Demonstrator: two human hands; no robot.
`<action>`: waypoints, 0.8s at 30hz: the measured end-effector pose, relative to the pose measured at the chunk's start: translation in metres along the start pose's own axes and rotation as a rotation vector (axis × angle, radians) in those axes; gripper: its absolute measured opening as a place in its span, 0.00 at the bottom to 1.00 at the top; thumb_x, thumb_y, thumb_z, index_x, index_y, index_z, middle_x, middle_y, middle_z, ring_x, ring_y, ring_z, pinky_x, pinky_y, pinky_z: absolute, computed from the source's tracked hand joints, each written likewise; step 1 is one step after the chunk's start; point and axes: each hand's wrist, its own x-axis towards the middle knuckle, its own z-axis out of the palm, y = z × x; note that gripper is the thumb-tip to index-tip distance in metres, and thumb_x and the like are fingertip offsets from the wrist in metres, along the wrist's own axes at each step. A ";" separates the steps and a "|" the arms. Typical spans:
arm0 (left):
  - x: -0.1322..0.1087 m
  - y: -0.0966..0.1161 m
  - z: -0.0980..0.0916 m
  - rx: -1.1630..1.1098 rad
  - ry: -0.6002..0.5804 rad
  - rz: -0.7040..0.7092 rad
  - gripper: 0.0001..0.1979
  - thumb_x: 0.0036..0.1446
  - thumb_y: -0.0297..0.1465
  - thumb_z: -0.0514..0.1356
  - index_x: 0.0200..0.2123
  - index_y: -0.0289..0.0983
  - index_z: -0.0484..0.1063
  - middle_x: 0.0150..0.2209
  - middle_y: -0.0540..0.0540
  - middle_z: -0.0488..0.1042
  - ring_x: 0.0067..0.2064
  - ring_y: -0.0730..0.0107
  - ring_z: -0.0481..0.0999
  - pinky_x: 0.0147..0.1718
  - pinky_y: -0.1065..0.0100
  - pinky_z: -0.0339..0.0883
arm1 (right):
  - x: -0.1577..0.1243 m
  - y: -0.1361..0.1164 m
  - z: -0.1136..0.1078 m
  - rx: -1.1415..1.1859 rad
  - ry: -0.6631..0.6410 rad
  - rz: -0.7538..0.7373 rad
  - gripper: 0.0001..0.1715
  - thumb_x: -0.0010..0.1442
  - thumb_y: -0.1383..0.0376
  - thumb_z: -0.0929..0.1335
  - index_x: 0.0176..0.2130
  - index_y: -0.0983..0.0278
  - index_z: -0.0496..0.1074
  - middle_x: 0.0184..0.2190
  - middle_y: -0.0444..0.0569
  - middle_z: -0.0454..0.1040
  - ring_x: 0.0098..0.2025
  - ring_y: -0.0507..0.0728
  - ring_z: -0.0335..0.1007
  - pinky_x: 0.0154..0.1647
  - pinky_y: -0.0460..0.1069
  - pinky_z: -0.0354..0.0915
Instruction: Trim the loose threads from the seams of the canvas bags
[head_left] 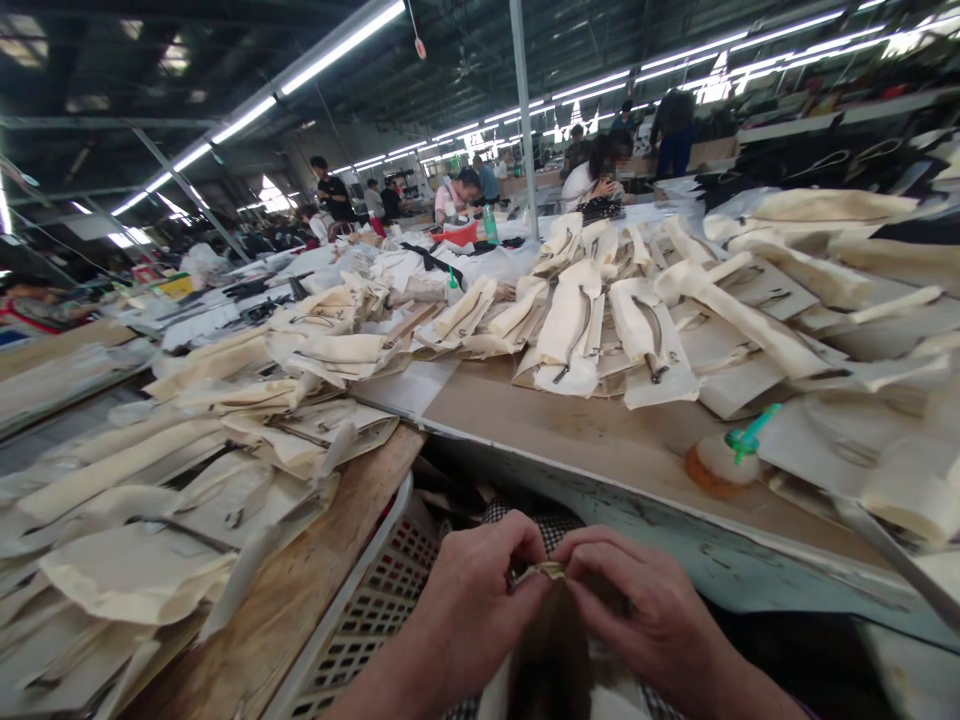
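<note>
My left hand [484, 590] and my right hand [641, 600] meet low in the middle of the view, above my lap. Both pinch the upper edge of a brown piece with a cream edge [553, 640], thumbs and fingertips close together. The piece hangs down between my wrists; its lower part is dark and blurred, so its exact kind cannot be made out. Beyond my fingers shows a black-and-white checked cloth [532, 518].
Cream panels with dark strips [574, 330] lie heaped over the workbench [480, 410], and more panels [142, 560] cover the wooden board [360, 510] at left. A white plastic basket [367, 610] stands beside my left forearm. At right sits a green-nozzled bottle [724, 460]. People work farther back.
</note>
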 end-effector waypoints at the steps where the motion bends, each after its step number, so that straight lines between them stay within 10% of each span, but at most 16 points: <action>1: 0.001 0.000 0.000 -0.003 0.000 -0.005 0.03 0.55 0.25 0.61 0.30 0.37 0.70 0.27 0.54 0.72 0.30 0.73 0.71 0.29 0.74 0.57 | -0.001 0.000 0.001 -0.007 0.024 -0.008 0.09 0.59 0.76 0.63 0.34 0.62 0.66 0.34 0.47 0.75 0.33 0.51 0.73 0.33 0.43 0.68; 9: 0.002 -0.002 0.001 -0.062 -0.013 -0.038 0.03 0.56 0.28 0.61 0.30 0.38 0.71 0.25 0.56 0.71 0.28 0.74 0.68 0.27 0.74 0.56 | -0.007 0.001 0.009 -0.035 0.157 0.019 0.08 0.59 0.75 0.64 0.33 0.62 0.68 0.33 0.47 0.75 0.32 0.52 0.75 0.33 0.43 0.70; 24: 0.001 -0.007 0.004 -0.295 -0.004 -0.038 0.07 0.54 0.27 0.59 0.25 0.35 0.73 0.25 0.53 0.67 0.30 0.73 0.64 0.30 0.73 0.55 | -0.004 -0.001 0.009 0.404 0.081 0.561 0.11 0.57 0.63 0.70 0.31 0.62 0.63 0.32 0.45 0.77 0.35 0.54 0.75 0.37 0.46 0.69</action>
